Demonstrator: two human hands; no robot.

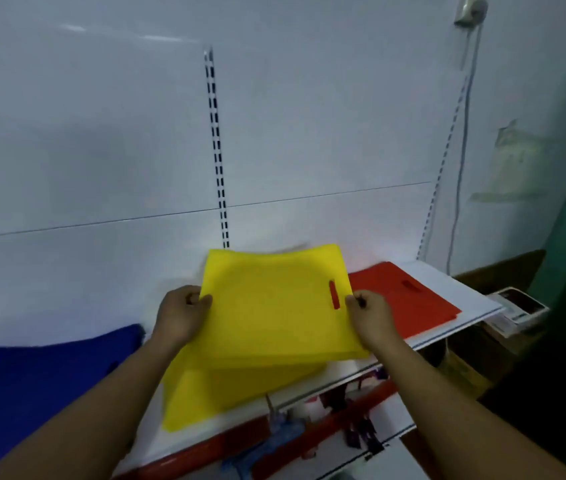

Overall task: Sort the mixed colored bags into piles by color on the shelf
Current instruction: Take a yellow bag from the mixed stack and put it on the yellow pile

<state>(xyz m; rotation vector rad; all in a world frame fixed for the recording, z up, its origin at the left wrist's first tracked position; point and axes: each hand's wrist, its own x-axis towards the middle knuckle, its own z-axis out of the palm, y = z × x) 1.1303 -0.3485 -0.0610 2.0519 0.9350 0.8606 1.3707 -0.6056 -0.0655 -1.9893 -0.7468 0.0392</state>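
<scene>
Hands (pixel 182 315) (pixel 371 317) on yellow bag (pixel 274 306), handle slot (pixel 334 294) rightward

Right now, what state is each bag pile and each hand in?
held yellow bag: lifted off the shelf, gripped at both side edges.
yellow pile: lying on the shelf, below the held bag.
red pile: lying flat at the right.
blue pile: lying at the left.
left hand: pinches the bag's left edge.
right hand: pinches its right edge near the handle slot.
</scene>
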